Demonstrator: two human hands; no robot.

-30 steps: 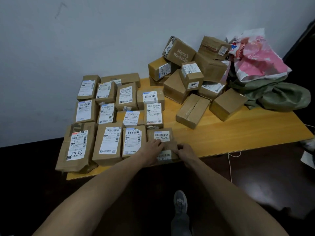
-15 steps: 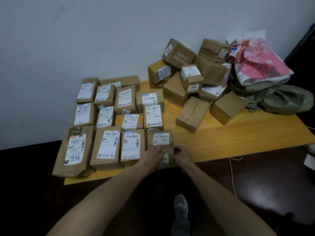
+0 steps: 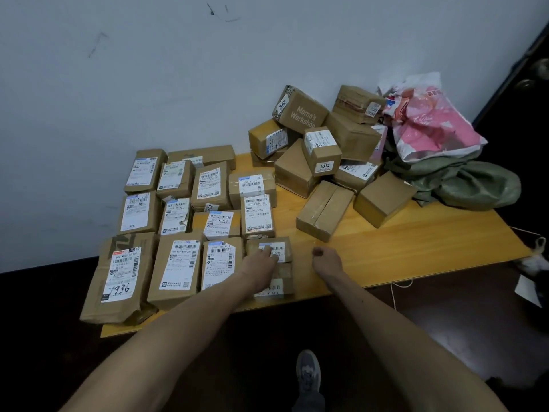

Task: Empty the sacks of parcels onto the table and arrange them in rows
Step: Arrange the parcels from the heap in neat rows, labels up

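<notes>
I see L grip point(image 3: 261, 264) flat, uncurled, on small front-row parcel point(image 3: 284, 247); R grip point(image 3: 325, 258) curled together, empty, over desk point(image 3: 416, 248).

I read "Momo's Workshop" printed on a tilted box point(image 3: 301, 113) in the pile, "2013" on a sticker point(image 3: 324, 165) on a small box point(image 3: 319, 142), and handwritten "7936" on the front-left parcel point(image 3: 118, 278).
</notes>
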